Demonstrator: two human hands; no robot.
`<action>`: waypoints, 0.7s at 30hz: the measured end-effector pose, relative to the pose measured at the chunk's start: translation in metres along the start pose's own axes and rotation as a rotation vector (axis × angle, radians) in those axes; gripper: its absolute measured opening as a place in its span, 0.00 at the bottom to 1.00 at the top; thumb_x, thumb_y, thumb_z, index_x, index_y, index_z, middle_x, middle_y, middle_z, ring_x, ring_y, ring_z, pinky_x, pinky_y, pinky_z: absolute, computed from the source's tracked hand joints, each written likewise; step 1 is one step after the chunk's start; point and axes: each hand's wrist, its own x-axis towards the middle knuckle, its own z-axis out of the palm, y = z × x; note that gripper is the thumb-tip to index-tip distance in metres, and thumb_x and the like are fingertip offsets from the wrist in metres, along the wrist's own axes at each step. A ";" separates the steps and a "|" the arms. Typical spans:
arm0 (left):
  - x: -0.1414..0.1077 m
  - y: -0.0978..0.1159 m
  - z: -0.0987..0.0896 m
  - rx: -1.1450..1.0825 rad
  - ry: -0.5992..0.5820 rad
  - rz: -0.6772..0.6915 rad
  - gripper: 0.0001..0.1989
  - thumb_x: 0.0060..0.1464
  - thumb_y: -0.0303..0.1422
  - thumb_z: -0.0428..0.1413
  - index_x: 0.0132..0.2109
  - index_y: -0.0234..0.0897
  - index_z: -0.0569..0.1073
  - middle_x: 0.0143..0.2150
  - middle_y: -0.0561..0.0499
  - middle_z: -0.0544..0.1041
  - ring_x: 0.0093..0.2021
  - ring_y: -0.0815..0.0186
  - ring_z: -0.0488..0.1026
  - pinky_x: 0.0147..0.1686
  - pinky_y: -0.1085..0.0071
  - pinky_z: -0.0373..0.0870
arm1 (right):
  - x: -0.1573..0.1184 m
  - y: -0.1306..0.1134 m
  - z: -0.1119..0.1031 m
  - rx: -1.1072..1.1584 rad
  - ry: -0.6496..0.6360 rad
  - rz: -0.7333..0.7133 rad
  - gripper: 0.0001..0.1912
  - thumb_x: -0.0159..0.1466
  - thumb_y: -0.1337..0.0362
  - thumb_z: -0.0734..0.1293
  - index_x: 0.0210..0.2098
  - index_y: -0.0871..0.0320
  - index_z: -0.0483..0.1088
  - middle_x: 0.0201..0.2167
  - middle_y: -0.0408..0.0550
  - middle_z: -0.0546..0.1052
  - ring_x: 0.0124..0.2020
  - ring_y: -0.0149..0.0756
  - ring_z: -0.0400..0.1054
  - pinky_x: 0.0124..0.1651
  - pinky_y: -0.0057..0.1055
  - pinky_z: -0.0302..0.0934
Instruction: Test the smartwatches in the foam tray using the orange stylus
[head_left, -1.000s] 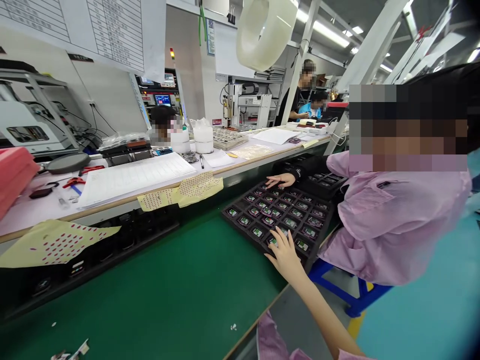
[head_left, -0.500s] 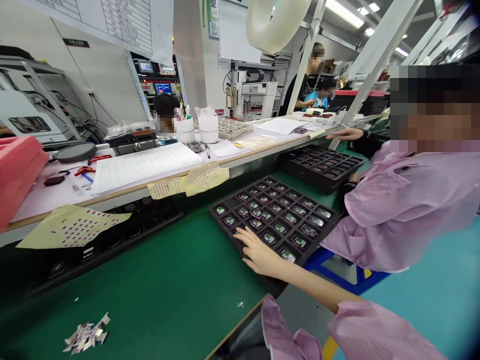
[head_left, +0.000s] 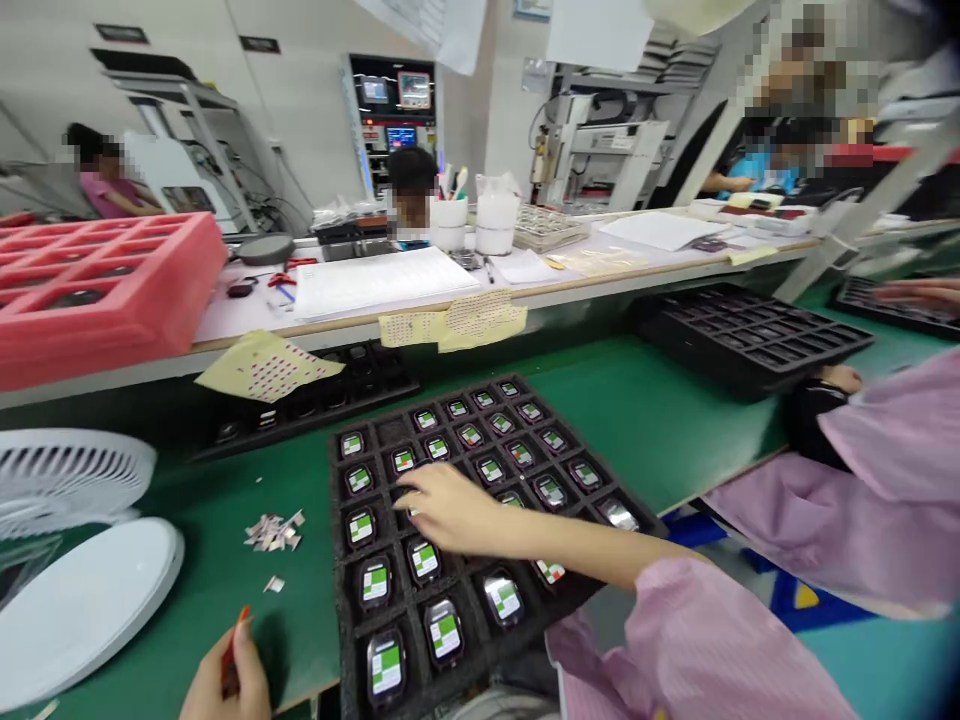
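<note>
A black foam tray (head_left: 346, 600) lies tilted across the front of the green bench, its pockets holding several smartwatches (head_left: 386, 665) with green-and-white lit screens. My right hand (head_left: 454, 510) reaches over the tray from the right. Its fingers are spread and bent down over a watch in the left-middle pockets; that watch is mostly hidden beneath them. At the lower left edge of view, my left hand (head_left: 225, 685) is closed on a thin red-orange pointed tool (head_left: 230, 662), its tip upward. Small torn label scraps (head_left: 274, 532) lie left of the tray.
A white round fan (head_left: 82, 610) stands at the left. Above the bench, a shelf carries a red foam tray (head_left: 161, 300), papers (head_left: 382, 280) and white cups (head_left: 496, 225). Stacked black trays (head_left: 739, 340) and a co-worker's pink sleeve (head_left: 885, 430) are at the right.
My view has swung left and down onto the tray, which now sits nearer. My right hand has moved inward over the watches. My left hand with the red-orange tool has come into view.
</note>
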 end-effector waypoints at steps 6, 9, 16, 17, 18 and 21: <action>-0.003 0.001 -0.003 0.044 0.075 0.053 0.23 0.60 0.47 0.45 0.41 0.36 0.78 0.24 0.48 0.76 0.25 0.65 0.71 0.21 0.75 0.55 | 0.019 0.061 -0.020 0.216 -0.192 -0.009 0.26 0.59 0.65 0.70 0.56 0.57 0.65 0.54 0.54 0.73 0.55 0.47 0.64 0.55 0.44 0.58; -0.005 -0.004 -0.002 0.031 0.089 0.089 0.22 0.60 0.46 0.46 0.40 0.35 0.79 0.24 0.48 0.76 0.24 0.66 0.71 0.21 0.76 0.55 | 0.030 0.065 -0.013 0.214 -0.267 -0.022 0.29 0.56 0.64 0.73 0.56 0.56 0.66 0.52 0.54 0.75 0.54 0.49 0.66 0.56 0.45 0.57; -0.007 -0.008 -0.002 0.024 0.108 0.121 0.20 0.60 0.43 0.47 0.39 0.35 0.79 0.23 0.49 0.77 0.24 0.67 0.73 0.21 0.77 0.57 | 0.054 0.073 -0.009 0.289 -0.221 -0.061 0.29 0.52 0.65 0.75 0.53 0.58 0.68 0.47 0.52 0.78 0.47 0.44 0.72 0.51 0.38 0.62; -0.007 -0.008 -0.002 0.024 0.109 0.119 0.20 0.60 0.43 0.48 0.39 0.35 0.79 0.23 0.48 0.77 0.24 0.67 0.73 0.21 0.77 0.57 | 0.062 0.077 -0.009 0.289 -0.185 -0.048 0.28 0.53 0.65 0.74 0.53 0.58 0.68 0.47 0.52 0.77 0.47 0.43 0.72 0.50 0.37 0.62; -0.007 -0.008 -0.002 0.023 0.112 0.115 0.20 0.60 0.43 0.48 0.39 0.35 0.79 0.23 0.48 0.77 0.24 0.67 0.73 0.21 0.77 0.56 | 0.070 0.080 -0.008 0.278 -0.148 -0.032 0.28 0.54 0.65 0.74 0.53 0.58 0.67 0.47 0.52 0.77 0.47 0.43 0.72 0.50 0.37 0.62; -0.007 -0.008 -0.003 0.020 0.117 0.099 0.20 0.59 0.44 0.48 0.37 0.36 0.80 0.23 0.48 0.78 0.24 0.67 0.73 0.20 0.77 0.56 | 0.097 0.089 0.001 0.221 -0.090 -0.008 0.28 0.55 0.66 0.73 0.54 0.56 0.66 0.47 0.52 0.77 0.48 0.44 0.71 0.51 0.39 0.62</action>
